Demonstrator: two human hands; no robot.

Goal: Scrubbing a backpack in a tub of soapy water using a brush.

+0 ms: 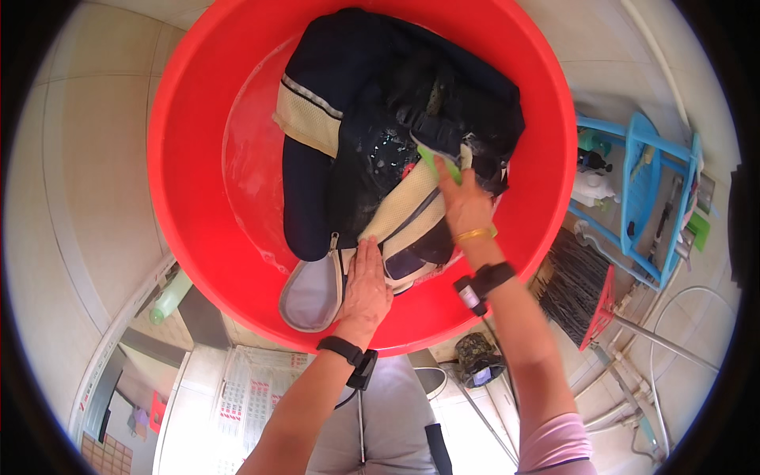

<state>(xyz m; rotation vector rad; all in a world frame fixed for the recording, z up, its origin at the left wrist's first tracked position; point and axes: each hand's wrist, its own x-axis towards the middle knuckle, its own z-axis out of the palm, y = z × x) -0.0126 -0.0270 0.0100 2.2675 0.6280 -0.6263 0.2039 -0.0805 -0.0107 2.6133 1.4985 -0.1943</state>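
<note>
A wet navy and black fabric bag (pixel 362 77) with beige mesh panels lies in a large red plastic tub (pixel 190 148). My left hand (pixel 365 291) rests flat on the near end of a beige mesh strip (pixel 409 190), its fingers close together. Beside it, a rounded grey-lined flap (pixel 310 297) hangs towards the tub's near rim. My right hand (pixel 466 205) is closed around a lime-green brush (pixel 451 172), mostly covered by the fingers, against the bag's right side. White suds (pixel 392 151) dot the dark cloth at the middle.
Soapy water (pixel 249 160) shows at the tub's left. To the right stand a blue plastic rack (pixel 641 178) with bottles and a broom (pixel 573 285) with dark bristles. A green bottle (pixel 169 297) lies at left. Pipes (pixel 617 386) run along the lower right wall.
</note>
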